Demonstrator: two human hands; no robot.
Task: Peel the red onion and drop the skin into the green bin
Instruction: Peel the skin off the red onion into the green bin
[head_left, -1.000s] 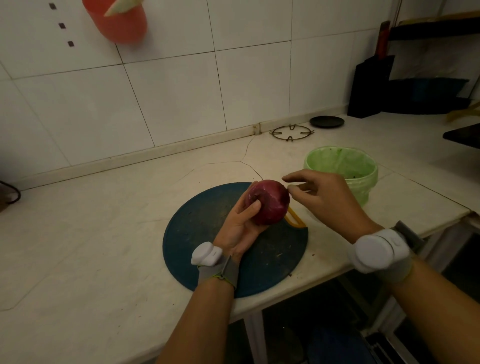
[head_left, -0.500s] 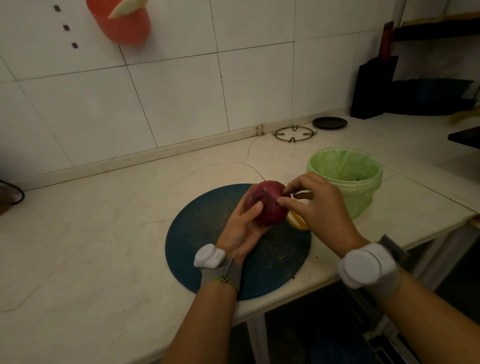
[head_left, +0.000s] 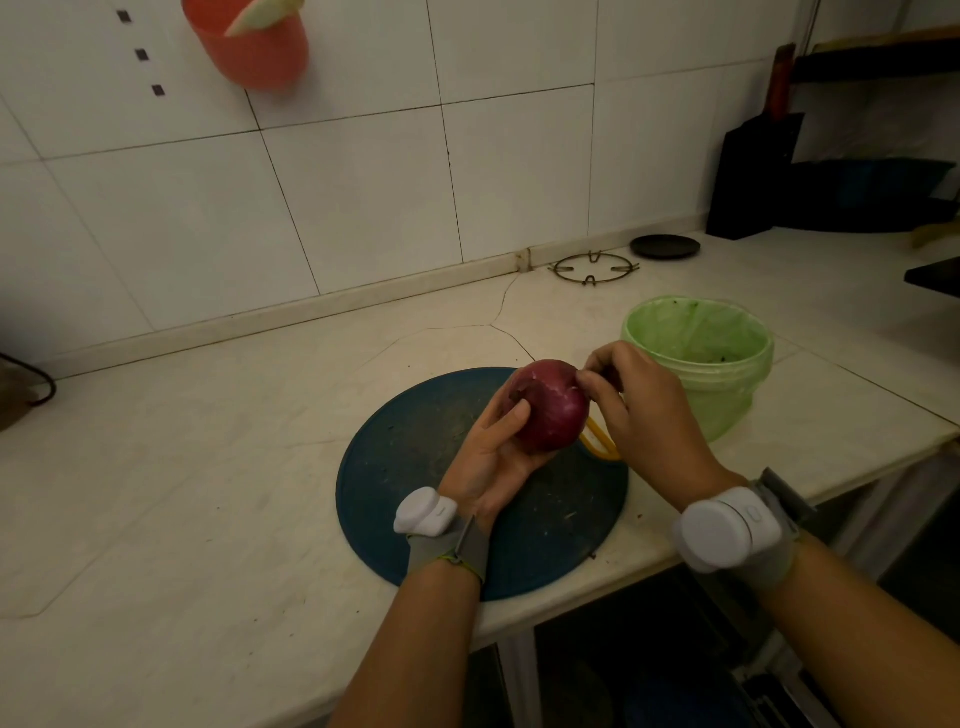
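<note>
Red onion (head_left: 550, 405) cupped in left hand (head_left: 488, 462), frame centre; skin (head_left: 574, 379) at upper-right edge pinched by right hand (head_left: 639, 410); green bin (head_left: 727, 400) lies just right, nearer right hand.

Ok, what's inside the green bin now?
The green bin shows its liner and a few dark specks on the inner wall; its bottom is hidden behind the near rim.

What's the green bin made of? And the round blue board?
The green bin looks like thin, see-through plastic: light glows through its wall. The round blue board seems matte plastic or rubber, dull and scratched; I can't tell which.
</note>
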